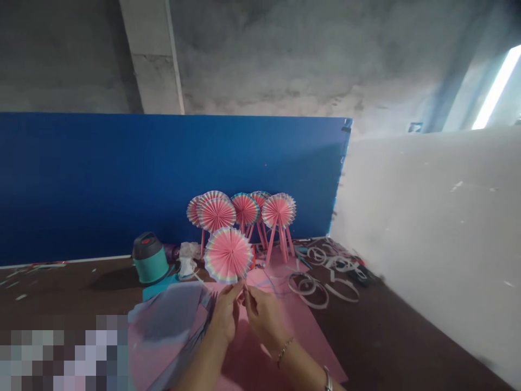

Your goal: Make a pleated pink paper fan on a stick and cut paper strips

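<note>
A round pleated pink paper fan (228, 255) with a pale scalloped edge stands upright above my two hands. At its lower edge, my left hand (228, 309) pinches it with thumb and fingers. Close against it, my right hand (260, 312) has its fingers pressed together at the fan's base, partly hiding what lies between them. Behind are several finished-looking pink fans (216, 213) on pink sticks, leaning against the blue partition (163, 163). Under my hands lies a large pink sheet (301, 326).
A teal and black container (150, 259) stands at the left, beside crumpled white material (188, 258). Translucent sheets (171, 309) lie left of my hands. Curled white strips (313, 288) are scattered on the dark table (366, 336) at right, near a white wall (431, 228).
</note>
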Action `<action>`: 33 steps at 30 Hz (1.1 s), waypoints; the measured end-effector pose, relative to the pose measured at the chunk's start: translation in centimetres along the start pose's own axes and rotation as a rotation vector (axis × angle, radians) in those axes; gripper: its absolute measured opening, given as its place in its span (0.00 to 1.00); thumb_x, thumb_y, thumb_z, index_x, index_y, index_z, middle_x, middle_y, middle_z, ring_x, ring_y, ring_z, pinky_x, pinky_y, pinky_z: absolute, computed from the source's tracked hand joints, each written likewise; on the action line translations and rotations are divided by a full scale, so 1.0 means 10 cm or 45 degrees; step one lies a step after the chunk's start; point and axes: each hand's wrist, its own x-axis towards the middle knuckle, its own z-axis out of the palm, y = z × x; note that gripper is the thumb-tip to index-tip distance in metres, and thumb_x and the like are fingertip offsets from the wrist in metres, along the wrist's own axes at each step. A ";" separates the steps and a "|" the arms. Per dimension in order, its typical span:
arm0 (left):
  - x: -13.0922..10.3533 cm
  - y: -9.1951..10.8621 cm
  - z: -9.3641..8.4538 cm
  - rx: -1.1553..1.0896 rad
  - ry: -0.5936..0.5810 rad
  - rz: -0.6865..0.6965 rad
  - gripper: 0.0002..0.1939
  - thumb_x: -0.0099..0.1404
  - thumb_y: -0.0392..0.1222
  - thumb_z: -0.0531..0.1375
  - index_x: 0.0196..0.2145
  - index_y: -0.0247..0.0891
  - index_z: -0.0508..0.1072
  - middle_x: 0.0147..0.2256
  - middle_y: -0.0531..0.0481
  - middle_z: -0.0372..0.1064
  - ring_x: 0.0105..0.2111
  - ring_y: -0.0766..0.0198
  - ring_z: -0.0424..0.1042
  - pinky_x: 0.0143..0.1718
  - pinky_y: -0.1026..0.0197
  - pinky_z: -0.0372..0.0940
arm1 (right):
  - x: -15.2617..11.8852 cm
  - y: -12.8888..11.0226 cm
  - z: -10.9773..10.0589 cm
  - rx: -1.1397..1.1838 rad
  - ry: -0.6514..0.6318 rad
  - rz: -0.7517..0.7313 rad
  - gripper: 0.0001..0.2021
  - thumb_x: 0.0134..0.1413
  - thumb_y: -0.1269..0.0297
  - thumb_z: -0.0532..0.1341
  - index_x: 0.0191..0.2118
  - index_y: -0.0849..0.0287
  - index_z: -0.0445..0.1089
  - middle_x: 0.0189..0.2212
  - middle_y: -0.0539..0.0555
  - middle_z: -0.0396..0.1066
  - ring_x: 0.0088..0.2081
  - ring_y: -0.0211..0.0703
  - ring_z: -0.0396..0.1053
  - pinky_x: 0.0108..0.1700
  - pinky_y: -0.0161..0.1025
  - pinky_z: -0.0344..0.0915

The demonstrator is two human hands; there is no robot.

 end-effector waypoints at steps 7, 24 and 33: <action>0.02 0.10 0.00 -0.047 0.032 0.041 0.16 0.34 0.43 0.75 0.18 0.33 0.76 0.17 0.53 0.69 0.18 0.71 0.65 0.22 0.67 0.59 | -0.02 -0.05 0.00 0.014 0.006 -0.094 0.16 0.63 0.65 0.48 0.32 0.59 0.72 0.24 0.55 0.75 0.23 0.39 0.70 0.25 0.33 0.53; 0.01 0.00 -0.07 -0.084 -0.073 -0.078 0.17 0.41 0.46 0.74 0.28 0.34 0.78 0.30 0.48 0.77 0.28 0.63 0.74 0.30 0.65 0.67 | -0.05 -0.04 -0.04 -0.006 0.030 -0.096 0.16 0.61 0.66 0.50 0.25 0.59 0.68 0.20 0.54 0.72 0.21 0.38 0.67 0.24 0.34 0.49; 0.03 0.12 -0.08 -0.130 0.042 -0.015 0.06 0.51 0.36 0.69 0.26 0.35 0.75 0.25 0.51 0.73 0.28 0.67 0.73 0.29 0.68 0.67 | -0.02 -0.04 0.04 0.277 -0.079 0.091 0.21 0.61 0.56 0.52 0.21 0.60 0.70 0.17 0.51 0.69 0.20 0.35 0.65 0.24 0.29 0.53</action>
